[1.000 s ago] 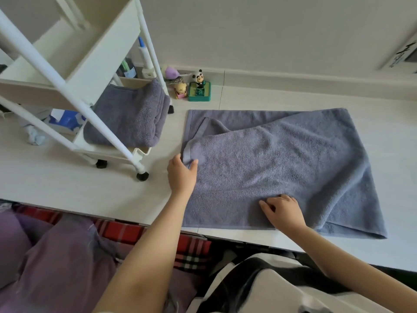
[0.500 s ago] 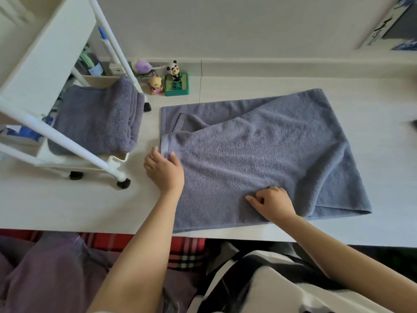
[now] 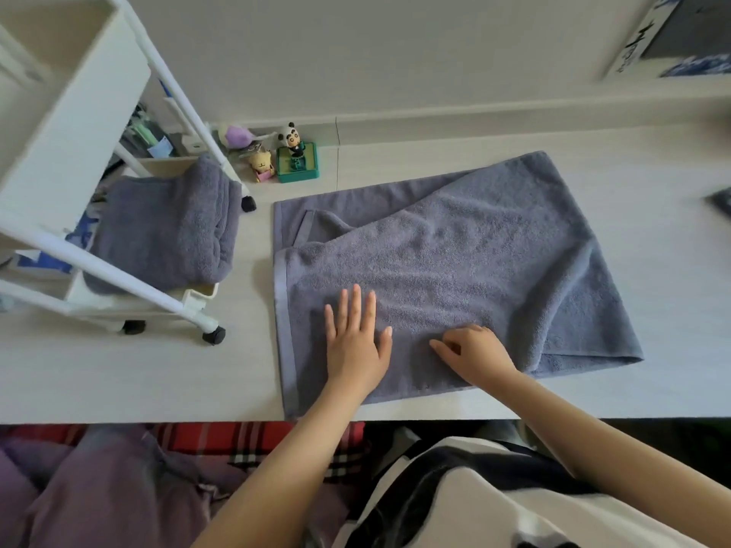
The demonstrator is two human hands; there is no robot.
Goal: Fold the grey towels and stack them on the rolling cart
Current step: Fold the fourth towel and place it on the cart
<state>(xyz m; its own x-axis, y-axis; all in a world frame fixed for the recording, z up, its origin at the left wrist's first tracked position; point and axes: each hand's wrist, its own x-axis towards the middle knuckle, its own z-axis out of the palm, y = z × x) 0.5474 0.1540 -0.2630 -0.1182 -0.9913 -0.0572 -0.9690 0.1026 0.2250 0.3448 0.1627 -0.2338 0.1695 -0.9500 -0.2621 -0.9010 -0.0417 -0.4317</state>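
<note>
1. Hands first: the left hand (image 3: pixel 356 342) now lies flat with straight fingers pressed on the near left part of the towel (image 3: pixel 455 270), having let go of the banded left edge it pinched half a second ago and slid inward.
2. The right hand (image 3: pixel 474 355) stays at the near edge, fingers curled loosely with the forefinger stretched toward the left hand; whether it pinches cloth I cannot tell.
3. The change reads as smoothing after the first fold, so the towel is doubled but not squared: the upper layer lies skewed, leaving a strip of the lower layer bare along the far left side and a loose flap trailing at the right.
4. The towel rests on the white surface (image 3: pixel 138 373), just right of the rolling cart (image 3: pixel 79 124).
5. My judgement is that further folds remain before this one can be stacked.
6. The cart's bottom tray holds one folded grey towel (image 3: pixel 170 227), which hangs slightly over the tray's front lip.
7. The upper tray shows only its outer wall, so its contents are hidden.
8. Small figurines, a panda (image 3: pixel 293 138) among them, stand by the wall behind the cart.
</note>
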